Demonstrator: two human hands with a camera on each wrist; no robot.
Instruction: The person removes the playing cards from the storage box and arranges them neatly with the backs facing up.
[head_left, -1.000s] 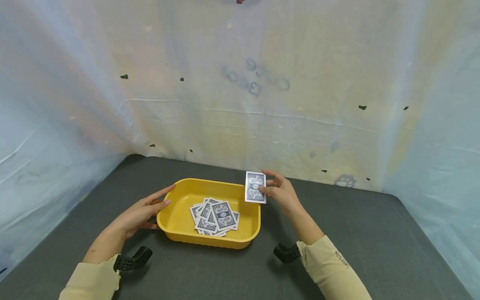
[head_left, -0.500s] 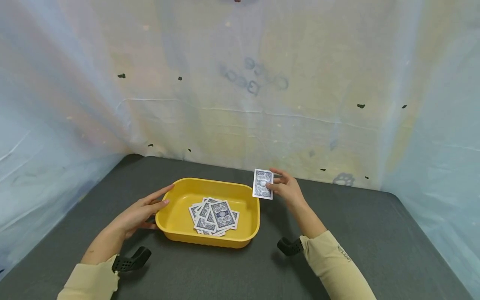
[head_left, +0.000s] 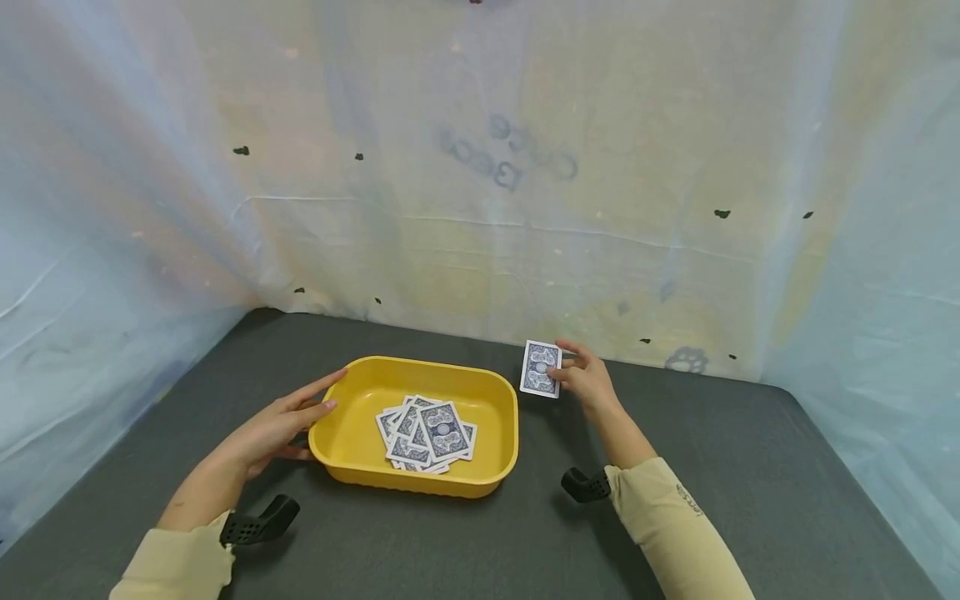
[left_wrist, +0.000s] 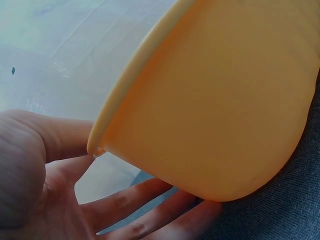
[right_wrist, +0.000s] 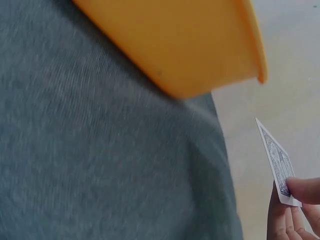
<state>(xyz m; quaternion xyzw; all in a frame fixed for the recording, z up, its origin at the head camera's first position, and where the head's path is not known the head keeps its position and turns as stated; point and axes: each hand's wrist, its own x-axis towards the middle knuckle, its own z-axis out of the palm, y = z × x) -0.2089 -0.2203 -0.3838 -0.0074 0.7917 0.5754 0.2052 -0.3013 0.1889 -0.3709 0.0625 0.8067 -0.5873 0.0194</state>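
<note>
- The right hand [head_left: 588, 382] pinches a single blue-backed playing card [head_left: 541, 368] between thumb and fingertips, held upright with its patterned back toward the camera, just past the far right corner of the shallow yellow plastic tub [head_left: 510, 417] and above the dark grey felt-covered bench [head_left: 712, 483].
- In the right wrist view the same card [right_wrist: 278, 165] shows edge-on, with fingertips [right_wrist: 300, 192] clamped on its lower corner; the grip is clenched on the card, which is clear of the tub's wall [right_wrist: 180, 45].
- The left hand [head_left: 277, 425] lies with relaxed, straight fingers against the left outer wall of the tub; its grip is released, steadying rather than grasping. The left wrist view shows the fingers [left_wrist: 150, 200] spread beneath the tub's rounded corner [left_wrist: 210, 110].
- Judged from this, the step in hand is carrying one card taken from the tub out to the right. The next move would call for lowering it flat onto the bench without bending it.
- The tub holds a loose, fanned heap of blue-backed cards [head_left: 426, 432], all face down, overlapping on its floor, toward the near side.
- A pale, wrinkled sheet backdrop [head_left: 480, 183] rises behind the bench.
</note>
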